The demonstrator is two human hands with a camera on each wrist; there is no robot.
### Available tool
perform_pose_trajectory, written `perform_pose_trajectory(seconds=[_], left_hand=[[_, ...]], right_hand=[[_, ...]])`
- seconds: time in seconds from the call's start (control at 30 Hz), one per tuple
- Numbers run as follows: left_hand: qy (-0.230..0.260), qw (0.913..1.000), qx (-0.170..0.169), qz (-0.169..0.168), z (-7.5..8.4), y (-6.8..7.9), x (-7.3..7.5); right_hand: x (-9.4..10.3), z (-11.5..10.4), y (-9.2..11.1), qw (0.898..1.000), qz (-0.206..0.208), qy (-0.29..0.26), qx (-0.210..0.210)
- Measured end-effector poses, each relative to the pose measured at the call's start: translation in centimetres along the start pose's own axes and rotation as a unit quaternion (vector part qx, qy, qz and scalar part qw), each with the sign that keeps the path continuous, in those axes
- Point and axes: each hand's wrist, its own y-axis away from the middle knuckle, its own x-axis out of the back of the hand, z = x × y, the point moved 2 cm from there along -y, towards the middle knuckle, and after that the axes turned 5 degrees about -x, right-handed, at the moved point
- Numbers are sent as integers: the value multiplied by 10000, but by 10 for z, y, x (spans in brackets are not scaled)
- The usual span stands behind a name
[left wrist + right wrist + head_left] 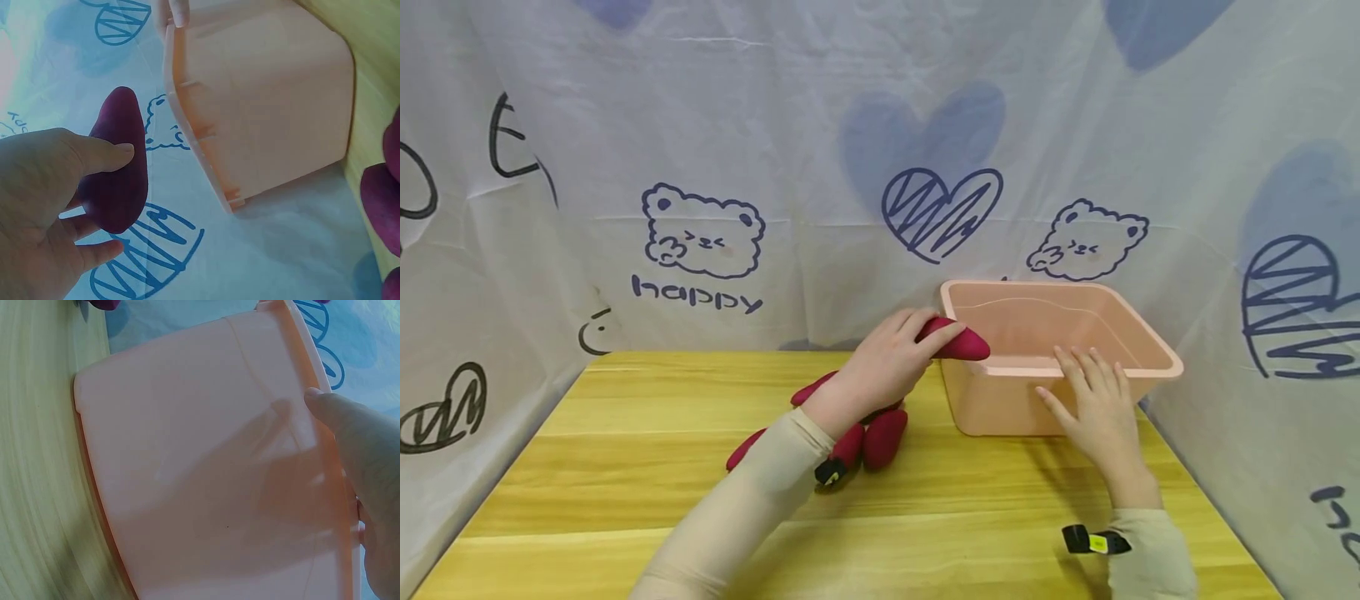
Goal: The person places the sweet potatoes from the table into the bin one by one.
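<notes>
My left hand [883, 354] holds a dark red-purple sweet potato [967, 344] in the air, by the left end of a pink plastic bin [1000, 404]. In the left wrist view the thumb lies across this sweet potato [122, 169], with fingers behind it. My right hand [1101, 412] grips the bin's near rim, fingers over the inside and thumb on the outer wall, as the right wrist view shows of the thumb [337, 412]. Below my left forearm, several more sweet potatoes [886, 439] lie on the table, partly hidden by the arm. The bin's floor is hidden.
The wood-grain table [625, 417] carries the bin at its back right. A white cloth [820, 125] printed with hearts and bears hangs behind and along both sides. Black straps with small devices [1096, 542] sit on both wrists.
</notes>
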Motion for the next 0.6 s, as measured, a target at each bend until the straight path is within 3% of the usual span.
perform_pose_trajectory(seconds=[0.6], left_hand=[[-68, 9999, -85, 28, -5, -42, -7]], right_hand=[[0, 0, 0, 10000, 47, -24, 23]])
